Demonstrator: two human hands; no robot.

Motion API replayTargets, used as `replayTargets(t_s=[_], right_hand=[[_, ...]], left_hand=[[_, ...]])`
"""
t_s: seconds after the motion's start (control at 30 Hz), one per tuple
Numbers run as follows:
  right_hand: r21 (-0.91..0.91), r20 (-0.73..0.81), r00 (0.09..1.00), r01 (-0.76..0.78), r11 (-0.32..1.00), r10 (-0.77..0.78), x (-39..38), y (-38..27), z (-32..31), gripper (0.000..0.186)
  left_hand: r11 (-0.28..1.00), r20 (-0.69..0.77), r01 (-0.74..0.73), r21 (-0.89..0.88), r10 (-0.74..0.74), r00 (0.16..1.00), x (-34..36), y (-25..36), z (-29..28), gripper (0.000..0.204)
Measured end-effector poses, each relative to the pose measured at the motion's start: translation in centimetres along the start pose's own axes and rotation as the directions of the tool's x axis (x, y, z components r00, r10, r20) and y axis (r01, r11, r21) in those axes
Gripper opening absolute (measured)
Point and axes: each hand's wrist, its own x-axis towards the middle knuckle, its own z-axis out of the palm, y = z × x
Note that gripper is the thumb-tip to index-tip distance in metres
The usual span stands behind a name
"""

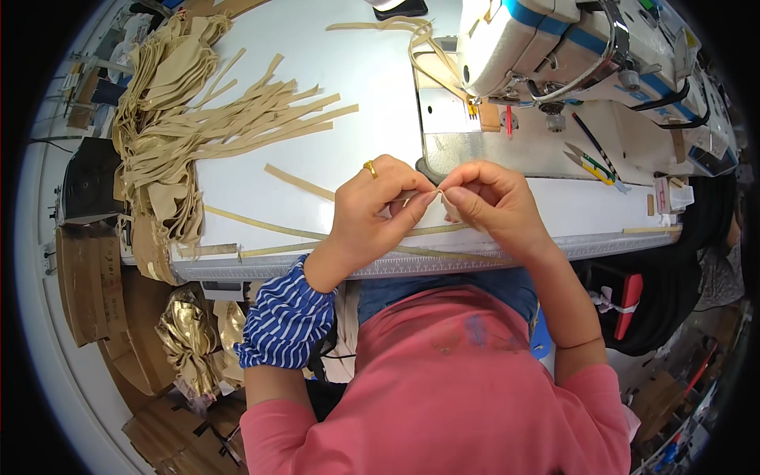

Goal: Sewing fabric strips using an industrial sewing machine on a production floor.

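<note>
My left hand [378, 207], a gold ring on one finger, and my right hand [495, 204] meet fingertip to fingertip above the table's front edge. Both pinch a narrow beige fabric strip [297, 181]; its tail runs out to the left behind my left hand. Only a small bit shows between the fingertips, and the rest is hidden in the fingers. To the left of my hands lies a large bundle of beige strips [237, 131], some fanned out toward the middle. A sewing machine [546, 55] stands beyond my right hand, with beige strips at its needle area.
A ruler tape [431, 264] runs along the table's front edge. Thread snippers [592, 170], scissors and a pencil lie on the right by the machine bed. Cardboard boxes [93, 285] and a gold shiny bundle [188, 336] sit below at the left. A red-handled object [629, 305] is lower right.
</note>
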Motion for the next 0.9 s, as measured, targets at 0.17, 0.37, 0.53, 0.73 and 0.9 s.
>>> replayTargets(t_s=[0.17,0.37,0.53,0.73,0.9], right_hand=[[0.015,0.049,0.995,0.088,0.996,-0.089,0.1,0.6,0.1,0.010],[-0.024,0.093,0.988,0.129,0.991,-0.126,0.1,0.3,-0.1,0.010],[-0.098,0.154,0.974,0.183,0.978,-0.167,0.2,0.4,-0.3,0.009],[-0.115,0.095,0.966,0.249,0.962,-0.239,0.5,0.8,0.0,0.009],[-0.136,0.083,0.963,0.265,0.954,-0.256,0.4,1.1,0.2,0.009]], left_hand=[[0.998,-0.024,-0.052,-0.021,0.051,0.998,-0.1,0.0,0.3,0.009],[0.995,-0.044,-0.065,-0.070,0.062,0.997,-0.1,-0.2,0.4,0.012],[0.986,-0.017,-0.031,-0.164,0.028,0.999,-0.3,-0.6,0.4,0.011],[0.986,-0.021,-0.074,-0.150,0.072,0.997,-0.1,-0.6,0.3,0.010],[0.993,0.019,0.000,-0.115,0.002,1.000,-0.2,-0.2,0.3,0.010]])
